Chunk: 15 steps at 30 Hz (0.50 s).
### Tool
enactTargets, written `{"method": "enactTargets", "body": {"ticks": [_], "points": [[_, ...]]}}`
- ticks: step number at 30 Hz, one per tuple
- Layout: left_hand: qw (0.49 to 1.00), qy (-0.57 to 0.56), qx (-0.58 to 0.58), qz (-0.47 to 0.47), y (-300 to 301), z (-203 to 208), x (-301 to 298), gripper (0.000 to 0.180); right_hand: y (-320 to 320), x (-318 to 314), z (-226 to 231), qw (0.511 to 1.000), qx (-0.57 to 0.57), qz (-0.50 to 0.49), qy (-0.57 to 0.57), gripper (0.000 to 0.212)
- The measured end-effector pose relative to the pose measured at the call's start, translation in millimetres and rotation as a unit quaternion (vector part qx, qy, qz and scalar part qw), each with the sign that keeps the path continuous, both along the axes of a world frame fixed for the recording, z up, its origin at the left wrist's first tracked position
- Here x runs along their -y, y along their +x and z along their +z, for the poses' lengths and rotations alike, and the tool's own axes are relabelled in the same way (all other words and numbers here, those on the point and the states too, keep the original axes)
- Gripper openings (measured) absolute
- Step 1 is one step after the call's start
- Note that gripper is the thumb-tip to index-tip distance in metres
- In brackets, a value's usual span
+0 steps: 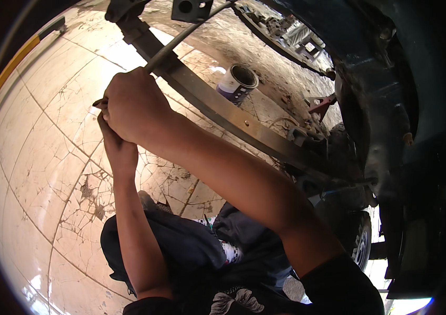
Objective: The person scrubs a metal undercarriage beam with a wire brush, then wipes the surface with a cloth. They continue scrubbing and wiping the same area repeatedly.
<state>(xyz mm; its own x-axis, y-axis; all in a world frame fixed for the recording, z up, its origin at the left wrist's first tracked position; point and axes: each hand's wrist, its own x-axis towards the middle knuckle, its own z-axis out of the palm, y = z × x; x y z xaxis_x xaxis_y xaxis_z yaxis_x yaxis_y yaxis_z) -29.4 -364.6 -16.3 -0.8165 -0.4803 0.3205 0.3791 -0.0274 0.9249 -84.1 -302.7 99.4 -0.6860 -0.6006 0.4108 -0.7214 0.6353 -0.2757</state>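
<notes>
My right hand (136,102) is closed in a fist around a long grey metal bar (185,38), which slants away to the far right from my knuckles. My left hand (119,149) presses up against the right fist from below. Its fingers look curled, but they are mostly hidden behind the right hand, so what they hold does not show. Just beyond my right forearm, a long curved metal strip like a leaf spring (223,116) runs from the far left toward the near right. The bar crosses over its far part.
A used paint tin (224,86) stands open beyond the strip. Farther right are a red stand (322,106) and the dark vehicle body (378,126), with a tyre (360,241) lower down. Cracked tiles (49,157) cover the floor. A yellow-and-black bar (22,53) lies far left.
</notes>
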Motion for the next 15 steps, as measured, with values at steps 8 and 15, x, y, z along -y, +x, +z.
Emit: {"method": "enactTargets", "body": {"ticks": [8,15], "points": [[0.999,-0.037,0.021,0.022,-11,-37,12,0.082,1,14,4,0.993,0.089,-0.051,-0.050,0.020],[0.997,-0.066,-0.012,0.028,-19,-42,15,0.076,11,-2,13,0.990,0.112,-0.080,0.003,0.015]]}}
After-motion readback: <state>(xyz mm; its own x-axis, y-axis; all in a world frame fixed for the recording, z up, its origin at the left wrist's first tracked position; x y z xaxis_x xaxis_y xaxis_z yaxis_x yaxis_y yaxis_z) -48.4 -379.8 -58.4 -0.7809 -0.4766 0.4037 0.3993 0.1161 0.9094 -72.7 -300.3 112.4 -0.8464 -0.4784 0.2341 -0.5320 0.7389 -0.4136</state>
